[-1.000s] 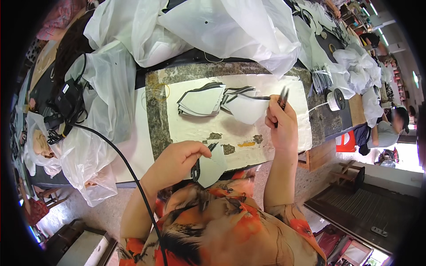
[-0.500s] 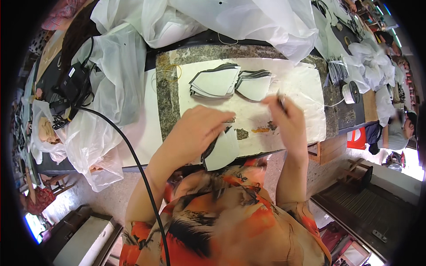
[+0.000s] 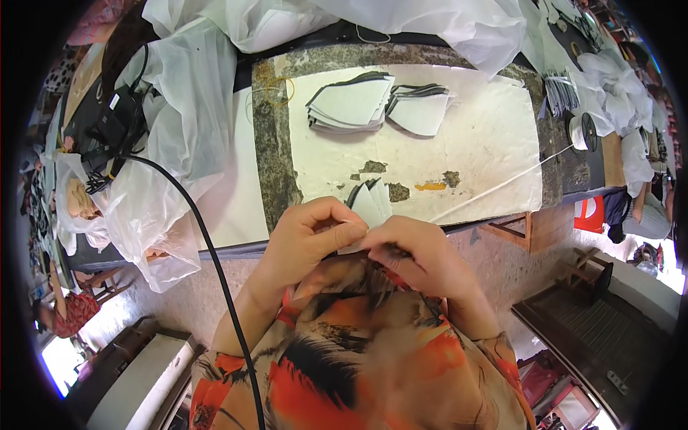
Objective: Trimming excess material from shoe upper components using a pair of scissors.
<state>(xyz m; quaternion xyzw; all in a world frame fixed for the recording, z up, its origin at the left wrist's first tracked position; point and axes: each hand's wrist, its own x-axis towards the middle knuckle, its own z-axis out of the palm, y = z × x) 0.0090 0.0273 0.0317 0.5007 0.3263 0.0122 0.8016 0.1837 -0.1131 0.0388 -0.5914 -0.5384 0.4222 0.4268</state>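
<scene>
My left hand is closed in a pinch, its fingertips meeting those of my right hand at the table's near edge. What the left fingertips pinch is hidden. A narrow white cord runs straight from a spool at the right to my closed right hand; a dark, blurred thing shows under that hand's fingers. Just beyond the hands lies a small stack of white and dark curved pieces, partly covered. Two similar stacks, a larger one and a smaller one, lie farther back.
A worn white sheet covers a mottled board. Translucent plastic bags crowd the left and back. A black cable crosses on the left beside a black adapter. A wooden stool stands at the right.
My right hand has come down and left to meet my left hand, which has drawn nearer my body. The white cord now stretches across the sheet from the spool to my right hand.
</scene>
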